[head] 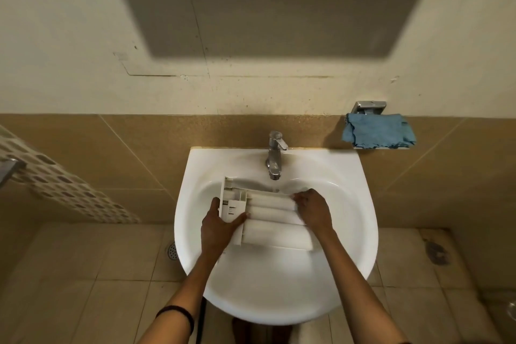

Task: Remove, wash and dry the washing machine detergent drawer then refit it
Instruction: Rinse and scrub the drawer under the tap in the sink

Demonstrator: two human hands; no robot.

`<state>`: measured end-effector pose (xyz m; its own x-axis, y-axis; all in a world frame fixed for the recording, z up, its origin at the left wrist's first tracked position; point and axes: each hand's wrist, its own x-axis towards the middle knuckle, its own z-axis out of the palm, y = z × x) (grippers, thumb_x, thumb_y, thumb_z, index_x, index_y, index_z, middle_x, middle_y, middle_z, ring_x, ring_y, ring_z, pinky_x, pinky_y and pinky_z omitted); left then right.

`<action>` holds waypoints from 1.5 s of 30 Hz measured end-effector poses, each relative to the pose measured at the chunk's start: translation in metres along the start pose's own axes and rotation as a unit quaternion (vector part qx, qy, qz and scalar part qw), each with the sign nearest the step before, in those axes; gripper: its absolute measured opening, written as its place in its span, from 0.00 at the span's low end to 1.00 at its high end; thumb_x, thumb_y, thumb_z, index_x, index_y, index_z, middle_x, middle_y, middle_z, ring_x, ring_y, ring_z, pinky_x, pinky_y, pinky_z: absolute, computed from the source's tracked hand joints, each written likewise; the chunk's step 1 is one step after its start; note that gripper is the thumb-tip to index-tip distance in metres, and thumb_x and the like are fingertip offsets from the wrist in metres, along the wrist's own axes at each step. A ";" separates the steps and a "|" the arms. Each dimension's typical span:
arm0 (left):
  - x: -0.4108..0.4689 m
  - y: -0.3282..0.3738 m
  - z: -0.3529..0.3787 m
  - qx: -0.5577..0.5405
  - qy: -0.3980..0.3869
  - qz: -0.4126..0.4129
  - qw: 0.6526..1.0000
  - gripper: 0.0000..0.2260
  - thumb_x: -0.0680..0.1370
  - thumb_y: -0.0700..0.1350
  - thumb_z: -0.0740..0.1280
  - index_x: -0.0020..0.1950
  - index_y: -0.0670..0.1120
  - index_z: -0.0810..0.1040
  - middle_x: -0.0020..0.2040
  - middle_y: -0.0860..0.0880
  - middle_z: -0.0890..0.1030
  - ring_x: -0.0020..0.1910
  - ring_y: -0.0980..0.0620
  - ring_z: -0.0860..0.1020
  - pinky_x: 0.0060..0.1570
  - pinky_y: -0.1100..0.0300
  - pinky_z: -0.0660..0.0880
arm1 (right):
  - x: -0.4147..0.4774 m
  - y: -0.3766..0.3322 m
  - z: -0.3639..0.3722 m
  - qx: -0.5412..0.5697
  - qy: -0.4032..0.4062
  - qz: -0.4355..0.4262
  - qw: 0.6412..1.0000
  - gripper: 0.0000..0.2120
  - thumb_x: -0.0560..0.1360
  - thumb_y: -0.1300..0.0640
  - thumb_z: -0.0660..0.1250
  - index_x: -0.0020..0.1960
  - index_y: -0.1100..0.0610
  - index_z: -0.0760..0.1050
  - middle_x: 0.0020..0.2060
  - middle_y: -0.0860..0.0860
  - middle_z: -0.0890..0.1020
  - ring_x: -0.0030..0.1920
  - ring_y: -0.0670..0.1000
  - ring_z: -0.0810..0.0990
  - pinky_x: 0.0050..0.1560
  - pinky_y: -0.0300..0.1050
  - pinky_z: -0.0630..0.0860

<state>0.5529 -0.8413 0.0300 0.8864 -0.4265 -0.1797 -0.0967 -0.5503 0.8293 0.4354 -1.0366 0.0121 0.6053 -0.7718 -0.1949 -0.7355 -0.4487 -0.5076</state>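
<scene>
Obs.: white plastic detergent drawer with ribbed compartments (pixel 268 218) lies tilted across the bowl of the white ceramic wash basin (pixel 279 301), its far edge just below the spout. It appears to be underside up, but I can't confirm this.

Grip: left hand (pixel 220 227) clamps the drawer's left end, thumb on the outer face and fingers wrapped over the near corner. Right hand (pixel 312 211) has its fingers curled onto the right end. Both hands are closed on the drawer. How firmly they hold it can't be read.

Chrome single-lever tap (pixel 275 153) sits directly behind. Whether water is running can't be told.

Risks, as judged:
- Wet smooth plastic held only at its ends could twist out of the hands and strike the ceramic. That would likely chip a thin rib or the front panel.
- The drawer spans much of the bowl. Turning it over may knock a corner against the spout.
- Flow onto a flat face would probably splash over the rim onto the beige tiled floor (pixel 125 274), leaving it slippery underfoot.
- Residue or water may stay trapped in the channels if only one side is rinsed. A damp refit follows.

The crumpled blue cloth (pixel 378 131) rests on the chrome wall holder (pixel 368 107), well to the right of the basin. Reaching it means freeing one hand, which leaves the drawer on a one-handed hold.
</scene>
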 end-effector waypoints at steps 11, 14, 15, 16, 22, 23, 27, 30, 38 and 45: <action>-0.008 0.006 0.001 -0.039 -0.003 -0.024 0.999 0.13 0.81 0.54 0.51 0.55 0.48 0.69 0.30 0.49 0.73 0.27 0.54 0.69 0.30 0.62 0.66 | 0.035 -0.078 0.002 0.742 -0.111 0.353 0.560 0.13 0.76 0.72 0.47 0.41 0.66 0.69 0.35 0.59 0.72 0.34 0.53 0.70 0.29 0.45 0.73; -0.011 0.010 -0.002 -0.086 -0.001 -0.039 0.996 0.20 0.79 0.58 0.46 0.52 0.46 0.72 0.36 0.52 0.76 0.33 0.57 0.72 0.38 0.62 0.68 | 0.035 -0.086 0.001 0.735 -0.144 0.345 0.566 0.13 0.73 0.71 0.46 0.38 0.62 0.66 0.27 0.56 0.69 0.31 0.49 0.64 0.31 0.39 0.61; -0.011 0.011 -0.002 -0.104 0.003 -0.054 0.993 0.22 0.80 0.57 0.46 0.56 0.47 0.74 0.42 0.53 0.78 0.38 0.58 0.73 0.44 0.62 0.68 | 0.034 -0.087 0.002 0.737 -0.156 0.338 0.565 0.11 0.70 0.71 0.48 0.37 0.61 0.66 0.24 0.55 0.69 0.30 0.49 0.63 0.31 0.38 0.60; -0.011 0.012 -0.002 -0.118 0.005 -0.061 0.991 0.22 0.81 0.55 0.46 0.61 0.46 0.74 0.49 0.53 0.78 0.41 0.61 0.73 0.48 0.64 0.66 | 0.032 -0.087 0.002 0.741 -0.167 0.328 0.562 0.10 0.66 0.71 0.49 0.36 0.61 0.65 0.22 0.55 0.69 0.30 0.48 0.63 0.31 0.38 0.59; -0.011 0.015 -0.003 -0.126 -0.008 -0.069 0.990 0.22 0.83 0.51 0.46 0.69 0.43 0.69 0.58 0.51 0.74 0.50 0.60 0.70 0.50 0.69 0.62 | 0.011 -0.091 -0.001 0.694 -0.293 0.309 0.581 0.10 0.69 0.70 0.51 0.35 0.59 0.65 0.22 0.53 0.70 0.28 0.47 0.66 0.29 0.36 0.62; -0.010 0.013 -0.003 -0.129 -0.009 -0.074 0.989 0.23 0.82 0.53 0.46 0.69 0.44 0.69 0.61 0.50 0.74 0.55 0.57 0.71 0.52 0.66 0.63 | 0.004 -0.098 -0.004 0.653 -0.334 0.280 0.620 0.10 0.70 0.70 0.51 0.35 0.60 0.66 0.23 0.53 0.72 0.27 0.48 0.70 0.28 0.36 0.65; -0.005 0.003 -0.001 -0.147 0.003 -0.089 0.985 0.24 0.82 0.55 0.46 0.72 0.44 0.67 0.70 0.44 0.70 0.70 0.48 0.67 0.70 0.58 0.61 | -0.012 -0.144 -0.016 0.388 -0.404 0.103 0.822 0.15 0.79 0.69 0.50 0.43 0.68 0.74 0.34 0.60 0.80 0.34 0.55 0.80 0.38 0.44 0.79; -0.004 0.000 0.001 -0.131 0.005 -0.085 0.988 0.26 0.81 0.56 0.46 0.69 0.42 0.70 0.66 0.42 0.74 0.66 0.45 0.71 0.69 0.53 0.64 | 0.000 -0.152 -0.014 0.279 -0.271 -0.007 0.921 0.12 0.76 0.72 0.55 0.52 0.72 0.76 0.48 0.62 0.81 0.44 0.56 0.80 0.49 0.48 0.78; -0.005 0.001 0.001 -0.138 0.009 -0.079 0.987 0.23 0.82 0.53 0.47 0.71 0.43 0.67 0.68 0.43 0.71 0.69 0.47 0.68 0.65 0.62 0.61 | -0.023 -0.128 0.018 -0.126 -0.219 -0.224 0.941 0.40 0.59 0.48 0.79 0.65 0.57 0.66 0.63 0.56 0.65 0.63 0.57 0.67 0.59 0.51 0.71; -0.005 0.002 0.002 -0.146 0.009 -0.105 0.984 0.28 0.79 0.60 0.47 0.69 0.44 0.70 0.65 0.42 0.75 0.65 0.45 0.72 0.69 0.50 0.65 | -0.002 -0.126 0.017 0.025 -0.231 -0.177 0.956 0.26 0.64 0.50 0.77 0.58 0.61 0.79 0.50 0.52 0.73 0.56 0.56 0.74 0.46 0.38 0.65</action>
<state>0.5468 -0.8419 0.0314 0.8813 -0.3109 -0.3558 0.2209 -0.3946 0.8919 0.5321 -0.9708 0.0622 0.8920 -0.2892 -0.3473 -0.4512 -0.6143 -0.6473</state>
